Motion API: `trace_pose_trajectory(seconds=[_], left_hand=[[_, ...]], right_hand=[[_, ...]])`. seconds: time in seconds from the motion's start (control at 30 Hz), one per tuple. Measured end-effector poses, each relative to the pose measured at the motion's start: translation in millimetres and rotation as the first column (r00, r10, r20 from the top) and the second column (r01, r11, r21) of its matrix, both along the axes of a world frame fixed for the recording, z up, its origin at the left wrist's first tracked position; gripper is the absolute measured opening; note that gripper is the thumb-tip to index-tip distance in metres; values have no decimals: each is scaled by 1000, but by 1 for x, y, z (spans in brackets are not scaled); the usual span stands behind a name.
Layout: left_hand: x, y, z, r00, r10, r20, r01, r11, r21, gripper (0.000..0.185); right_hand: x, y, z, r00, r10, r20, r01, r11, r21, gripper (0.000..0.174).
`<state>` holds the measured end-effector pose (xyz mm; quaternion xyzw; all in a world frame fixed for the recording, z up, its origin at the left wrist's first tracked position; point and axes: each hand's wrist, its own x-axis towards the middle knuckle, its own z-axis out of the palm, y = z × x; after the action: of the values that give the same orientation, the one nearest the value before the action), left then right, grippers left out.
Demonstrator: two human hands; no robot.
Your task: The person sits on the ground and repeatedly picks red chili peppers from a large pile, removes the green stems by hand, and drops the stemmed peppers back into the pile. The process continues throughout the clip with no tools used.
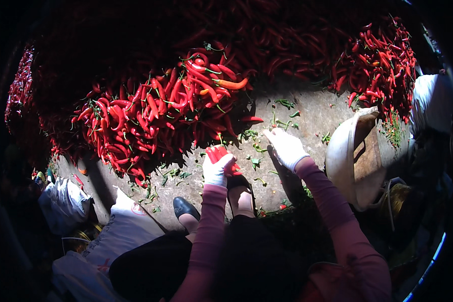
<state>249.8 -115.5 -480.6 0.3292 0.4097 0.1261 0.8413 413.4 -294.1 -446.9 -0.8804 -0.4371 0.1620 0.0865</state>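
Both hands wear white gloves. My left hand point(216, 170) is closed around several red chili peppers point(218, 153), with more red showing at its right side. To the right, my right hand point(285, 146) hovers over the concrete floor with its fingers stretched towards green pepper stems point(281, 124); whether a small piece is between its fingertips I cannot tell. A large heap of red chili peppers point(154, 109) lies just beyond my left hand, one orange pepper point(232, 83) on top. A single red pepper point(251, 119) lies at the heap's right edge.
A white tub point(341, 158) leans on its side at the right, beside another bank of red peppers point(381, 64). White woven sacks point(128, 222) lie at the lower left. Stem scraps and leaves point(173, 174) litter the floor around my shoes point(185, 207).
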Motion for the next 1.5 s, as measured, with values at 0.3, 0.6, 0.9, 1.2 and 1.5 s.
trace_pose_trajectory(seconds=[0.3,0.6,0.9,1.2,1.5], left_hand=[[12,3,7,998,-60,-24,60,998,25,41],[23,-25,0,991,-130,-42,137,949,284,43],[19,-8,12,905,-386,-177,425,821,381,37],[23,-12,25,790,-459,-406,613,574,544,42],[27,-4,62,838,-537,-91,514,725,458,40]], right_hand=[[43,117,-25,990,138,-7,-138,990,4,17],[-36,80,20,395,-162,-904,792,558,246,14],[-7,15,31,961,-154,-230,239,880,411,14],[-7,46,39,957,289,-35,-280,947,154,18],[3,32,50,654,64,-754,389,827,407,15]])
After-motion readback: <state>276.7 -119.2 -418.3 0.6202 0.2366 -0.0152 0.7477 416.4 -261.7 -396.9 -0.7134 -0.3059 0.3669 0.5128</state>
